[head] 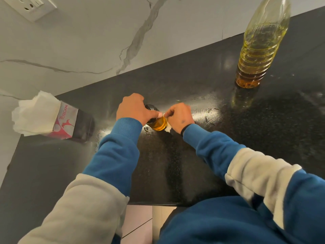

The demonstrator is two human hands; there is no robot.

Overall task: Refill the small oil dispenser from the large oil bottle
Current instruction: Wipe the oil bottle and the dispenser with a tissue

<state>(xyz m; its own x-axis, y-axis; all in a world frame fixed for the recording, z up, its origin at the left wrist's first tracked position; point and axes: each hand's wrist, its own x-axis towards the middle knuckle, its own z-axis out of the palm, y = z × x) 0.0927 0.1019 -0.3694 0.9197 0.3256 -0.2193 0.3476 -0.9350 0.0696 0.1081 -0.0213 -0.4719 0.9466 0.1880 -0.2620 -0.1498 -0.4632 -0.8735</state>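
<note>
The small oil dispenser (158, 123), a glass bottle with amber oil and a dark top, stands on the black counter (193, 155) at the middle. My left hand (134, 109) grips its upper part from the left. My right hand (180, 117) holds a piece of white tissue (168, 128) against the dispenser's right side. The large oil bottle (260, 50), clear ribbed plastic with yellow oil in its lower part, stands upright at the back right, apart from both hands. Its top is cut off by the frame.
A tissue pack (52, 120) with white sheets sticking out lies at the counter's left end by the marble wall (88, 41). A wall socket (33, 6) is at the top left. The counter's front edge (158, 204) runs just before my body.
</note>
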